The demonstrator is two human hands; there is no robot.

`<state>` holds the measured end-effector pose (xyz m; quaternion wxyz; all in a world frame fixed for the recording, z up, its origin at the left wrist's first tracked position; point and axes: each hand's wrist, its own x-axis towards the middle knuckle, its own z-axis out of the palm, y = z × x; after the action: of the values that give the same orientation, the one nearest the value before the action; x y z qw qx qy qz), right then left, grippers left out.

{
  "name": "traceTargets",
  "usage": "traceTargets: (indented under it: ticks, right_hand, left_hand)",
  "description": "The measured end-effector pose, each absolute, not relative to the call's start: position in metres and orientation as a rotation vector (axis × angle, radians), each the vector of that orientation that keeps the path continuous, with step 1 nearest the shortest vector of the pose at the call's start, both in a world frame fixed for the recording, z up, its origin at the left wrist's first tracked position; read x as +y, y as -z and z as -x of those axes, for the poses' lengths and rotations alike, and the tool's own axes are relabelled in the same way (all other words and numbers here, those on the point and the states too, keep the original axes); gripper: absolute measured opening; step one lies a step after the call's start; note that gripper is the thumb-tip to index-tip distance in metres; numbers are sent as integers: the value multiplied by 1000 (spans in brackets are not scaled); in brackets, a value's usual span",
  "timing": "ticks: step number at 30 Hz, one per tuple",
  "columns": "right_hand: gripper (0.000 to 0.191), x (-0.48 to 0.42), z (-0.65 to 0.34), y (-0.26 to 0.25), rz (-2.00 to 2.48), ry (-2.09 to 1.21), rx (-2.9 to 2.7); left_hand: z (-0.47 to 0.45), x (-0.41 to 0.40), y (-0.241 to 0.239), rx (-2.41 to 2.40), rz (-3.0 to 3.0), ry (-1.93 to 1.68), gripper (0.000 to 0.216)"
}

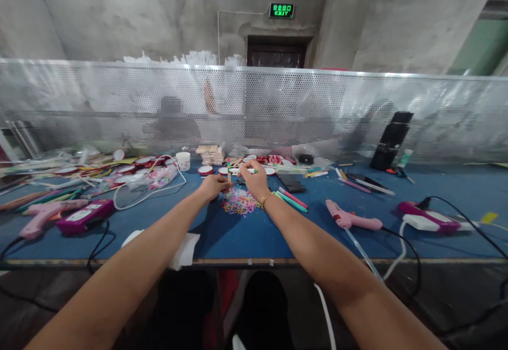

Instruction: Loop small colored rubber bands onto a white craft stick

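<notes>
My left hand (214,187) is closed on a small flat wooden stick (229,179), held upright, with green colouring at its top. My right hand (254,180) pinches a white marker pen (235,171) with a green end, lying nearly level, its tip at or very close to the upper part of the stick. A bracelet (266,198) circles my right wrist. Just under both hands lies a pile of small coloured rubber bands (239,203). Beside it on the right are several coloured markers (292,202).
A pink glue gun (353,220) lies at right near a purple-white power strip (431,220); another pink glue gun (50,213) is at left beside a purple power strip (86,216). A paper cup (183,161) and red-rimmed drums (205,170) stand behind. A perforated metal screen (278,106) closes the back.
</notes>
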<state>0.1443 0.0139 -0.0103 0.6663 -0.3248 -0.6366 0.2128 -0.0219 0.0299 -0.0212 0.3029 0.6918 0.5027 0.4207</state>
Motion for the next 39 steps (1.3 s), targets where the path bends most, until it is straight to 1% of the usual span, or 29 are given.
traceTargets:
  ticks: [5,19,33,39]
  right_hand:
    - [13,16,-144,11,730,-504,-1437]
    - [12,14,-145,11,745,-478,-1460]
    - [13,15,-145,12,746,-437,-1471]
    - [13,15,-145,12,764,-458,-1480]
  left_hand:
    - [24,32,22,1337,-1847,-1126,35]
    - [19,24,17,1306,-1814,-1113,41]
    - [17,20,13,1295,-1783,-1108,37]
    - [19,25,17,1319,-1807,-1117,40]
